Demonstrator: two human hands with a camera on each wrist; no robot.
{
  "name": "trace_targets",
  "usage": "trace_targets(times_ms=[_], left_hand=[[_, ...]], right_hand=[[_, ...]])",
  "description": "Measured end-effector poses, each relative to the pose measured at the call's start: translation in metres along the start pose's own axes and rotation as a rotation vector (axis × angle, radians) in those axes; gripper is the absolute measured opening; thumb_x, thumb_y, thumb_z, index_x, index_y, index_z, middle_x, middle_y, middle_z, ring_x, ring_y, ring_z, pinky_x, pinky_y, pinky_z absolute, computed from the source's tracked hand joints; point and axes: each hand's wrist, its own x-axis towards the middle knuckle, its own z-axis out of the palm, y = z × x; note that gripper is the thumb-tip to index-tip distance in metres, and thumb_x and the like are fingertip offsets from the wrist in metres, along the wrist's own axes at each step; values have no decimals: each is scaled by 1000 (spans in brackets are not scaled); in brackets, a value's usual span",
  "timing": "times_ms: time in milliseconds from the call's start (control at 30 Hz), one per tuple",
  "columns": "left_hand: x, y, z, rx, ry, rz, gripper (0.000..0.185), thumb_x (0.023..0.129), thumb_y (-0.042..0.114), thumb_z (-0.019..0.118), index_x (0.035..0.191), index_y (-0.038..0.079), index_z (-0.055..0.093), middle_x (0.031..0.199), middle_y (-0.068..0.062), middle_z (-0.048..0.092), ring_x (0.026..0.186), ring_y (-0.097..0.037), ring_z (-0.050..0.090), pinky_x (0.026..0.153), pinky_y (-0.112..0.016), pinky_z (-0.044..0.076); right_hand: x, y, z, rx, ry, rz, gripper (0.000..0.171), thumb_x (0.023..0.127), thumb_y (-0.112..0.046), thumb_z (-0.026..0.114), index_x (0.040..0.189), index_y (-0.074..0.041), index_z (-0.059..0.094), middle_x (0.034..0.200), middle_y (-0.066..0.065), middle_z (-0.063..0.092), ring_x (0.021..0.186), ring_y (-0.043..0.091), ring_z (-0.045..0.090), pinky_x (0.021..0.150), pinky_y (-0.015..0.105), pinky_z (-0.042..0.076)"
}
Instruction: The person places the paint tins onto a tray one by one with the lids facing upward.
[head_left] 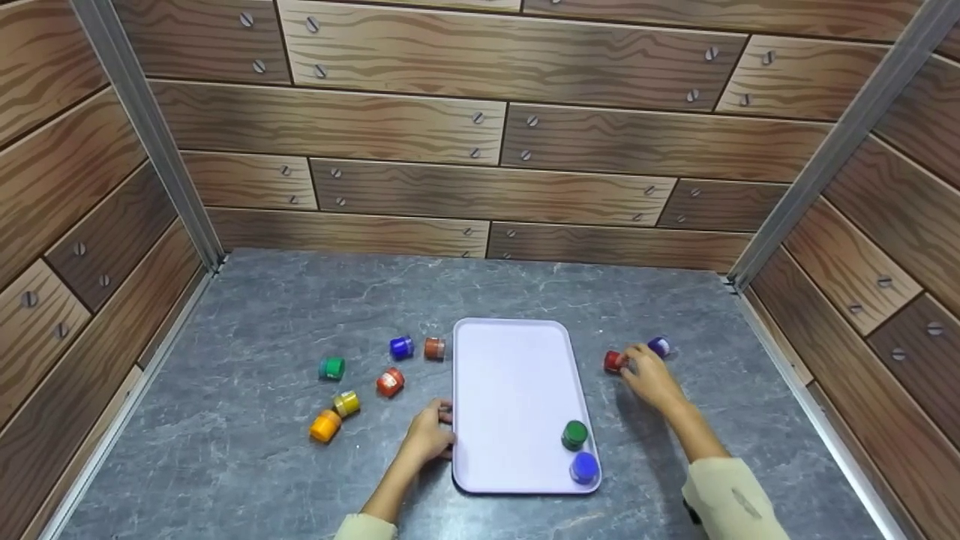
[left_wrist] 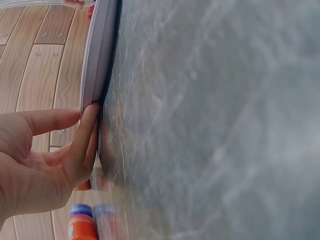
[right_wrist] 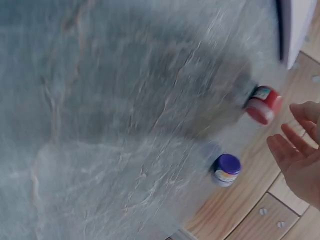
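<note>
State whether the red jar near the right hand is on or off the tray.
Off: the head view shows the red jar right of the tray, with gray tabletop between them.

No text you can read. In your right wrist view, small printed labels show on the red jar (right_wrist: pixel 264 106) and the purple-lidded jar (right_wrist: pixel 226 169); in your head view, on the orange-red jar (head_left: pixel 390 382). Lettering: too blurred.
</note>
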Motion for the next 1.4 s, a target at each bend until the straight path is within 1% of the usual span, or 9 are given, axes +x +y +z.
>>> trace_targets(times_ms=[167,300,500,633,767,900,1067,1233,1400], left_hand=[[-1,0,-1,13,-1,-9,52,62,-21,53,112,-7,49,87,-11,57,65,-24,58,46,-34,52],[0,1,-2,23,0,-15,52,63,-21,54,112,-7,50,87,-12,58,66,-24,58,46,-34,52],[-1,1,-3,25,2,-2,51,63,-20,53,111,-7,50,87,-12,58,66,-24,58,46,-34,52],[0,0,-3,31,3,-5,51,63,-20,53,112,-6,50,87,-12,58,65,-23,58,46,-34,52],[2,0,-3,16,3,-18,55,61,-20,53,115,-7,49,89,-12,58,65,-23,59,47,-34,53],[2,0,-3,24,9,-28,56,61,-20,53,115,-7,49,89,-12,58,64,-24,59,46,-33,53],[2,0,-2,35,5,-22,53,63,-20,53,113,-6,49,88,-11,57,64,-23,59,46,-33,52],[1,0,-1,18,0,-16,52,62,-20,52,113,-6,49,88,-10,56,65,-23,57,46,-34,52],[1,0,-1,1,-2,-9,54,61,-21,51,113,-7,49,88,-11,55,64,-23,57,46,-34,52]], right_hand=[[6,9,6,28,-29,-62,13,71,14,59,78,3,60,86,14,57,84,32,57,76,46,45],[7,11,8,40,-57,-46,15,72,14,58,80,2,60,85,13,57,83,32,57,74,47,45],[5,13,11,19,-47,-50,14,73,15,58,81,4,62,87,17,58,86,36,57,78,48,45],[4,13,11,16,-48,-51,25,71,17,56,90,2,65,89,18,57,87,38,56,78,51,45],[4,13,11,-21,-58,-59,36,72,18,54,101,-2,65,85,14,54,75,35,55,67,51,46],[5,16,14,-107,-53,-116,34,74,15,59,101,-3,65,82,11,50,71,31,53,61,47,46],[8,23,18,-211,0,-219,26,74,6,68,98,-3,65,95,16,56,87,35,54,72,47,47],[8,26,21,-224,7,-294,31,70,8,70,99,7,62,102,22,58,93,41,55,83,49,44],[10,26,24,-223,51,-371,33,64,12,70,94,8,60,92,22,58,83,41,56,75,50,46]])
